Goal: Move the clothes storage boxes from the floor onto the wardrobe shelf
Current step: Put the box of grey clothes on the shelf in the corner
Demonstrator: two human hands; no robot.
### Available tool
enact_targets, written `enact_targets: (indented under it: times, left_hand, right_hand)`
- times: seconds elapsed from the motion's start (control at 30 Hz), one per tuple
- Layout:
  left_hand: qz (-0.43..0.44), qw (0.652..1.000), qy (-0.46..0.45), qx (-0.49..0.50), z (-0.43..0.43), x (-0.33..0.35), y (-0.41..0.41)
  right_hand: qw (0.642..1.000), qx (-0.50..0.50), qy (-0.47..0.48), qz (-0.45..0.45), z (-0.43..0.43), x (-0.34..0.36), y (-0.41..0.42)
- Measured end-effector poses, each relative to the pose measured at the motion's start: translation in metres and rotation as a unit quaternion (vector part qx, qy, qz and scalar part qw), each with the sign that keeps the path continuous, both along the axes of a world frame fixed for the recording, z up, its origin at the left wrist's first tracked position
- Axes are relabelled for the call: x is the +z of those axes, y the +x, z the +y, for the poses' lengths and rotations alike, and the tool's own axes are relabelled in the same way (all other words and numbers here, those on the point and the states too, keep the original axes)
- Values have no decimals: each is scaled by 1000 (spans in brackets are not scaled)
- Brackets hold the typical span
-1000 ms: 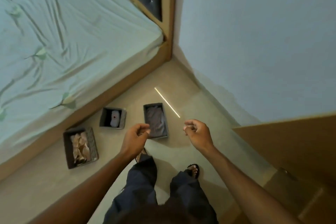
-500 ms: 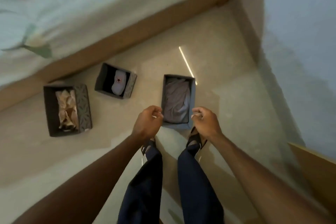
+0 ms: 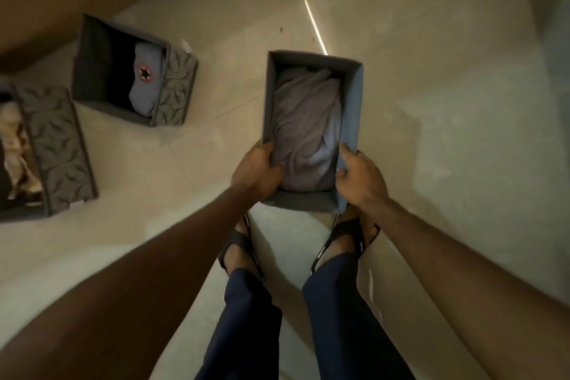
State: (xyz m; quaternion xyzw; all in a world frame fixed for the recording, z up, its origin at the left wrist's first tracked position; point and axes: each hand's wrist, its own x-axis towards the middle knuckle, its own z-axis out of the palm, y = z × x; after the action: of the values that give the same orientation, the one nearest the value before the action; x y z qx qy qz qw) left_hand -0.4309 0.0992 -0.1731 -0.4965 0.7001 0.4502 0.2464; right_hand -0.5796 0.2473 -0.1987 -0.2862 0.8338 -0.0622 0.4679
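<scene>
Since the grey storage box (image 3: 351, 108) has soft fabric walls and holds only folded cloth, it should be light but apt to sag, so gripping both long sides suits it. It lies low by the feet, perhaps on the floor (image 3: 447, 163); the left hand (image 3: 257, 168) and right hand (image 3: 361, 177) curl over its near side walls.

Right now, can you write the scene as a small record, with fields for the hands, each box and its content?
left hand: grips near box, left wall
right hand: grips near box, right wall
near box: holds grey cloth; lifted or not, cannot tell
middle box: on floor, holds grey garment with star badge
left box: on floor, partly cut off, holds beige cloth
</scene>
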Motion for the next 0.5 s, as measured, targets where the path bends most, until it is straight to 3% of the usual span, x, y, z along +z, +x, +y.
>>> enact_targets:
  times: [0.2,0.5]
  left_hand:
    - [-44,997,23,-54,10,80,8]
    - [-32,994,39,-94,50,294,10]
  right_hand:
    - [999,18,37,-10,7,77,-6]
    - [1000,6,20,1,56,291,-3]
